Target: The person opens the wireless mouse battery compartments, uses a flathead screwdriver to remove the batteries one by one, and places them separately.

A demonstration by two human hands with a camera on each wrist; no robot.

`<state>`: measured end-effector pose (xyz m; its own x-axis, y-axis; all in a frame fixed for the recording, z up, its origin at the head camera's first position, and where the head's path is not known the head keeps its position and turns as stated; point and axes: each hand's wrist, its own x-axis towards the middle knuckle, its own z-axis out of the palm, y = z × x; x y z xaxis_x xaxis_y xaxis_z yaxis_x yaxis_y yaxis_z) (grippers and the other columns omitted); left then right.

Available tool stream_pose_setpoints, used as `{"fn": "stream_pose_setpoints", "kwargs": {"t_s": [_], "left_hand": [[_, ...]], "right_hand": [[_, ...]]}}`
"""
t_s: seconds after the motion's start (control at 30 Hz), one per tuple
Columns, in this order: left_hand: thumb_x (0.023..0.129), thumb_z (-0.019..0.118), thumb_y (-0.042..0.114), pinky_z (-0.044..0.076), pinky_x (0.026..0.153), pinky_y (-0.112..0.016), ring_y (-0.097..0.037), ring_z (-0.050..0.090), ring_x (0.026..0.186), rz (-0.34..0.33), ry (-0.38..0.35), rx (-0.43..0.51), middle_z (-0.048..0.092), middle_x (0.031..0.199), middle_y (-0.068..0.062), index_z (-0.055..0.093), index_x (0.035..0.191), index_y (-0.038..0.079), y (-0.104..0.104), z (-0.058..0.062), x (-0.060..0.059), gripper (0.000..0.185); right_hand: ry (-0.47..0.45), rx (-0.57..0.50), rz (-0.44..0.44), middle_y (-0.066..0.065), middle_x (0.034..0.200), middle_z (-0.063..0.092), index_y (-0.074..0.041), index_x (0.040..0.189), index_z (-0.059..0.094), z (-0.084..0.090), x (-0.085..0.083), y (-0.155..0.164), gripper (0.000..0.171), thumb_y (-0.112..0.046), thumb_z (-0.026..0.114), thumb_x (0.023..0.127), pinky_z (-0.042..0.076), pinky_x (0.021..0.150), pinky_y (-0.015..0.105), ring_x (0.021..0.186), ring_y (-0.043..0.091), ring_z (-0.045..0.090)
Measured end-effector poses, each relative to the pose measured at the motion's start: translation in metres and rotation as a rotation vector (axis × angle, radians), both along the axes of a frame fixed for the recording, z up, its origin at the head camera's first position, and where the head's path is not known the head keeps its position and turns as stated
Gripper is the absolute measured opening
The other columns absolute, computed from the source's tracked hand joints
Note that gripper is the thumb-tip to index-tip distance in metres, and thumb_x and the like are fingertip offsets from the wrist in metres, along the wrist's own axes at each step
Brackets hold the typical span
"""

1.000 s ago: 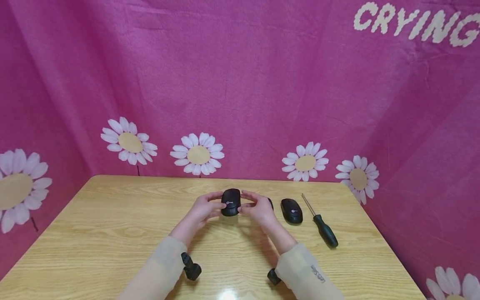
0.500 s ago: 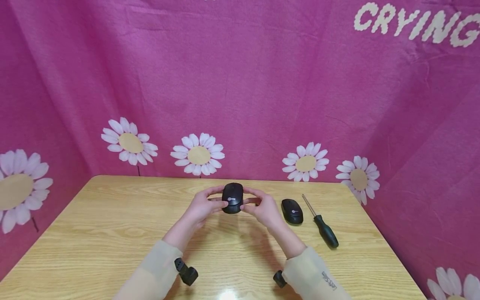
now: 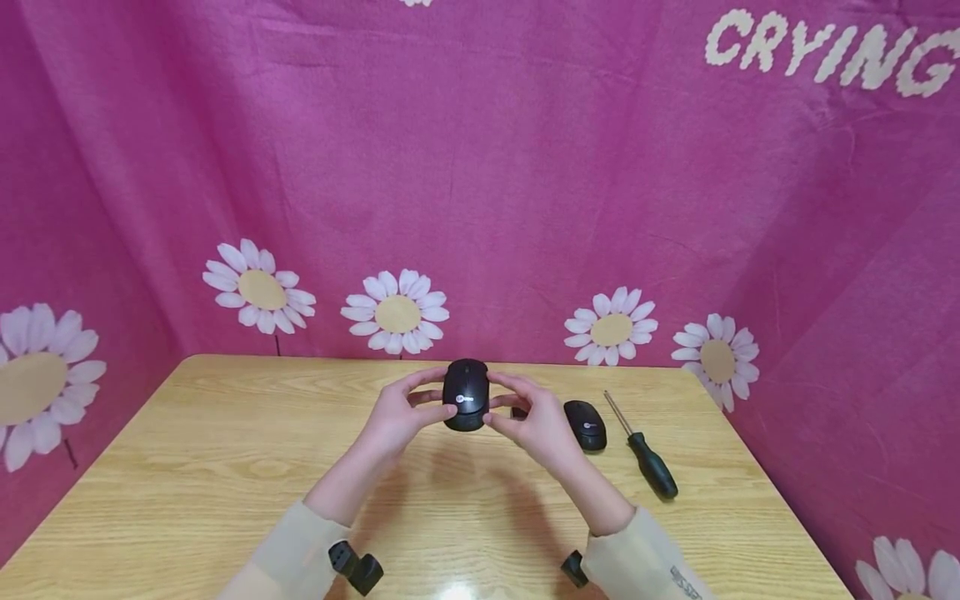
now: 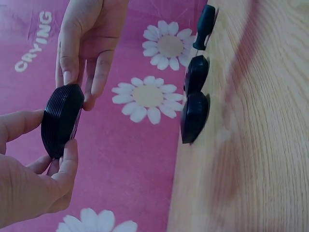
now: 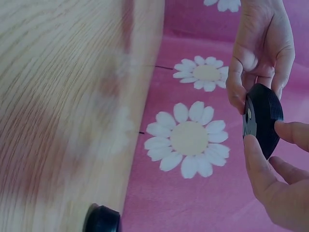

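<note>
Together, left hand and right hand pinch a black mouse above the table's far edge, steadying both sides; a screwdriver lies nearby.

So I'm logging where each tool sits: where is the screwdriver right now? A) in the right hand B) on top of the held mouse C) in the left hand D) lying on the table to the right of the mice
D: the screwdriver lies untouched on the table, right of the second mouse, while the left hand and the right hand both hold the raised mouse.
</note>
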<state>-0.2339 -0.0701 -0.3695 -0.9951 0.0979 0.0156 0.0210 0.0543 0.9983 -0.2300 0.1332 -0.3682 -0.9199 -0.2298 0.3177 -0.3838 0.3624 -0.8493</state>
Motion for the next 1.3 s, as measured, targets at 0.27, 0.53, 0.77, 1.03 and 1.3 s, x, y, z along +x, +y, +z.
{"fn": "stream_pose_setpoints", "kwargs": {"t_s": [0.27, 0.53, 0.77, 1.03, 1.3], "left_hand": [[0.078, 0.076, 0.007, 0.053, 0.087, -0.039, -0.026, 0.054, 0.113, -0.027, 0.056, -0.05, 0.054, 0.129, -0.006, 0.058, 0.129, 0.016, -0.005, 0.012, 0.023, 0.055], [0.075, 0.078, 0.009, 0.055, 0.082, -0.035, -0.023, 0.056, 0.11, -0.031, 0.084, -0.073, 0.056, 0.126, -0.002, 0.06, 0.126, 0.019, -0.006, 0.019, 0.044, 0.054], [0.074, 0.078, 0.007, 0.055, 0.08, -0.034, -0.023, 0.058, 0.107, -0.025, 0.088, -0.046, 0.056, 0.126, -0.002, 0.061, 0.125, 0.016, -0.006, 0.021, 0.058, 0.055], [0.073, 0.08, 0.01, 0.055, 0.079, -0.035, -0.021, 0.06, 0.105, 0.016, 0.07, -0.074, 0.058, 0.122, -0.003, 0.063, 0.122, 0.015, -0.006, 0.015, 0.068, 0.052], [0.076, 0.076, 0.006, 0.055, 0.08, -0.034, -0.023, 0.06, 0.102, -0.008, 0.058, -0.053, 0.06, 0.121, -0.009, 0.062, 0.122, 0.007, -0.004, -0.001, 0.069, 0.048]], "right_hand": [[0.073, -0.022, 0.09, 0.012, 0.124, 0.056, -0.005, 0.124, 0.059, 0.007, 0.016, 0.004, 0.051, 0.0, 0.074, 0.076, 0.056, 0.075, 0.024, 0.097, 0.029, 0.066], [0.12, -0.041, 0.134, 0.009, 0.124, 0.054, -0.007, 0.122, 0.062, 0.007, 0.033, 0.008, 0.048, -0.003, 0.077, 0.076, 0.056, 0.076, 0.025, 0.097, 0.023, 0.065], [0.215, -0.069, 0.2, 0.011, 0.124, 0.053, -0.003, 0.121, 0.062, 0.005, 0.042, 0.011, 0.047, -0.003, 0.076, 0.076, 0.056, 0.075, 0.027, 0.096, 0.026, 0.063], [0.234, -0.063, 0.27, 0.016, 0.126, 0.051, 0.003, 0.121, 0.059, -0.007, 0.046, 0.011, 0.05, 0.006, 0.075, 0.073, 0.057, 0.073, 0.029, 0.097, 0.029, 0.061], [0.197, -0.049, 0.233, 0.016, 0.125, 0.051, 0.002, 0.119, 0.062, -0.022, 0.048, 0.011, 0.05, 0.008, 0.076, 0.071, 0.057, 0.071, 0.027, 0.097, 0.033, 0.06]]}}
